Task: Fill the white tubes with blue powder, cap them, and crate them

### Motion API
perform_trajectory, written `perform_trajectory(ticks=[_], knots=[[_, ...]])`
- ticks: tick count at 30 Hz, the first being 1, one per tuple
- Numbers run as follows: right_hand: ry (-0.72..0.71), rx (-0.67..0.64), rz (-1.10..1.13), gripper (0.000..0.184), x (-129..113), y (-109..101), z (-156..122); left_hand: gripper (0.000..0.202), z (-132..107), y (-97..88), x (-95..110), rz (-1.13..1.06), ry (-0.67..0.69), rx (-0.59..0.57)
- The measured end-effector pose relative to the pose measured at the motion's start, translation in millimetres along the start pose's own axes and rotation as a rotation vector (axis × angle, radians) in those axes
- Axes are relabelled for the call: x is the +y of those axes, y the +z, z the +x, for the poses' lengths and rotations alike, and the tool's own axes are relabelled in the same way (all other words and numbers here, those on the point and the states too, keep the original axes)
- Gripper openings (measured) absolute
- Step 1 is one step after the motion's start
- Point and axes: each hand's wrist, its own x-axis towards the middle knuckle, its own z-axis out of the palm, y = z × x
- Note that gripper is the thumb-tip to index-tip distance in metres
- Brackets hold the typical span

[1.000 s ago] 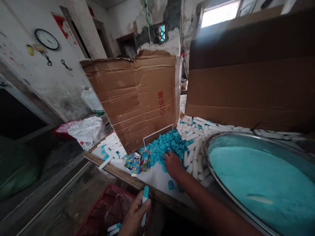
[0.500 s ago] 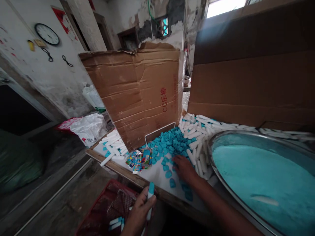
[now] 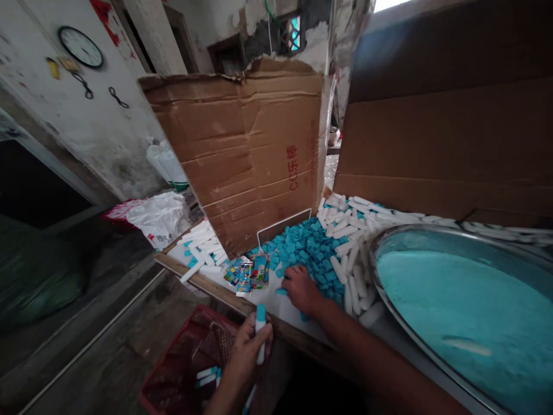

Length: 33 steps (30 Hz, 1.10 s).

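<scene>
You show two hands, your left hand and your right hand, and your left has one capped tube. Around you: one tabletop, one basin, one basket, two cardboard sheets, one clock. You cannot count the overlapping packets, heaped blue caps or piled white tubes.

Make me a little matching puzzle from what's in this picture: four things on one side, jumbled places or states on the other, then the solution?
Things:
1. Left hand
2. Right hand
3. Red basket
4. Metal basin

Places or states:
A. holds turquoise material
B. gripping a blue-capped white tube
C. lower than the table
D. at the near edge of a pile of blue caps

Pairs: 1-B, 2-D, 3-C, 4-A
</scene>
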Motion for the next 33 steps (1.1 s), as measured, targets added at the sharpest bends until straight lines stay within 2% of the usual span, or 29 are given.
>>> perform_trajectory(ticks=[3, 6, 10, 13, 19, 23, 27, 30, 33], knots=[[0.053, -0.039, -0.022, 0.022, 0, -8, -16, 0.044, 6, 5.2, 5, -0.02, 0.021, 0.006], [0.089, -0.085, -0.007, 0.023, -6, -16, -19, 0.04, 5, 1.0, 4, -0.023, 0.05, 0.004], [-0.143, -0.193, 0.056, 0.015, -19, -18, -13, 0.041, -1, -9.8, -2, -0.027, 0.051, 0.058], [-0.176, -0.246, 0.036, 0.016, -27, -14, -16, 0.04, -6, -13.9, -4, -0.02, 0.066, 0.069], [-0.049, -0.211, 0.162, 0.022, -26, -13, -31, 0.037, -8, -8.5, -2, 0.028, 0.061, 0.039], [0.085, -0.017, 0.46, 0.017, -26, -19, -45, 0.034, -6, -0.1, 0, 0.085, 0.086, -0.032], [0.136, 0.12, 0.702, 0.012, -31, -28, -63, 0.032, -4, 4.3, -4, 0.123, 0.12, -0.101], [0.296, 0.207, 0.925, 0.006, -29, -34, -76, 0.03, -5, 4.2, -9, 0.171, 0.125, -0.172], [0.488, 0.165, 1.196, 0.011, -23, -38, -89, 0.025, -8, 5.7, -12, 0.254, 0.185, -0.317]])
